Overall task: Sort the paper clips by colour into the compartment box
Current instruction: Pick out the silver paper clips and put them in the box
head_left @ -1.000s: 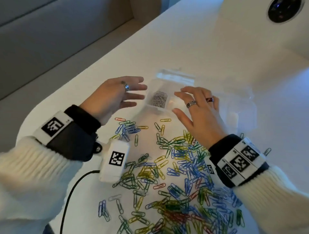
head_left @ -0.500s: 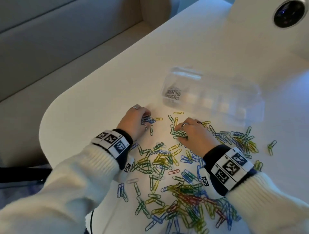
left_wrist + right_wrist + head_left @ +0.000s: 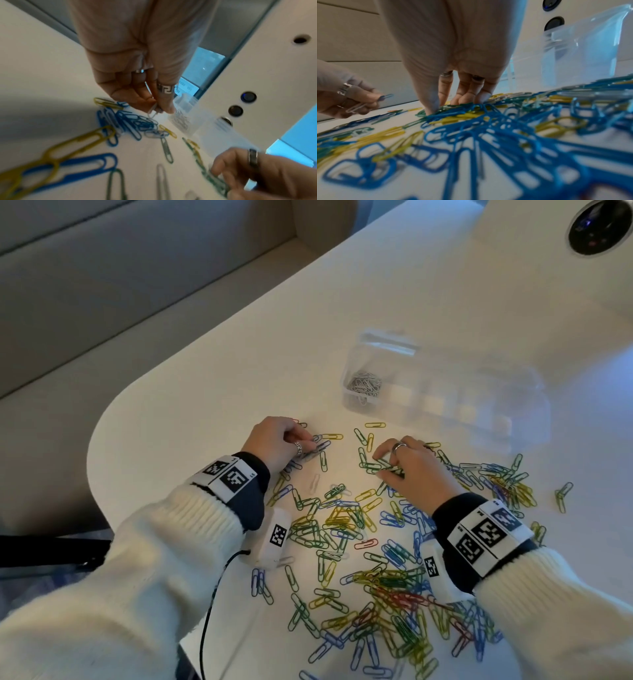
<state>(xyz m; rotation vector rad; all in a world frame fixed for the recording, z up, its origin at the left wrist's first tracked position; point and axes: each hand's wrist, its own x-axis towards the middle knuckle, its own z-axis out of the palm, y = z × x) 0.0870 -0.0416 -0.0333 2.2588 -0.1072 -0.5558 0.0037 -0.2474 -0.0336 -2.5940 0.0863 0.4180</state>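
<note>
Lying loose across the white table (image 3: 212, 378), the paper clips (image 3: 370, 559) form a wide scatter of blue, green, yellow and a few red ones, thickest toward the near edge. Beyond them stands the clear compartment box (image 3: 445, 392) with its lid up; its leftmost compartment holds a small heap of silver clips (image 3: 364, 385) — the other compartments look bare, though the plastic is blurred.

At the scatter's far-left edge the left hand (image 3: 277, 441) has its fingers curled, pinching a pale silver clip (image 3: 153, 112) between thumb and fingertips; the right wrist view also shows a blue clip (image 3: 386, 96) sticking out from that hand. A cluster of blue clips (image 3: 123, 121) lies on the table just under it.

Nearer the middle, the right hand (image 3: 416, 470) is bent down onto a bunch of green clips (image 3: 378, 467), thumb and fingertips (image 3: 462, 98) closing on them against the tabletop — a pinch around the green bunch.

Both wrists wear black bands with square printed markers over cream knitted sleeves (image 3: 164, 542).
</note>
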